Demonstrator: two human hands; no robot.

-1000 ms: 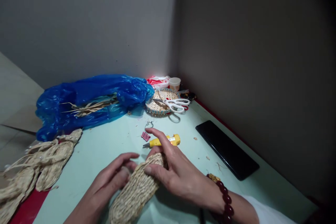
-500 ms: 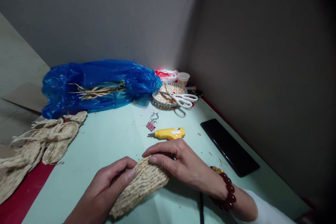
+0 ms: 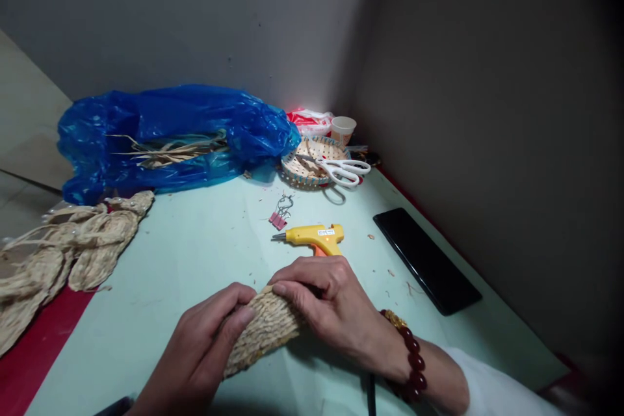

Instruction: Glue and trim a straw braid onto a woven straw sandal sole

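Note:
A flat woven straw piece (image 3: 267, 328), made of braided rows, is held between my two hands above the table. My left hand (image 3: 207, 338) grips its left edge, thumb on the near face. My right hand (image 3: 326, 312) closes over the upper right edge, with its thumb near the top corner; the fingers behind the weave are hidden. Just beyond my right hand lies a yellow glue gun (image 3: 309, 234) with an orange trigger, nozzle pointing left. Pink binder clips (image 3: 279, 220) rest behind it.
A black phone-like slab (image 3: 426, 260) lies at the right. White-handled scissors (image 3: 344, 171) rest on a round woven basket (image 3: 307, 175) beside a paper cup (image 3: 343, 130). A blue plastic bag (image 3: 185, 110) with straw strands stands at the back left, near several woven straw soles (image 3: 104, 240).
Both hands keep their hold on the straw piece, and the right hand has shifted slightly left along it. The view has tilted a little, so background things sit higher.

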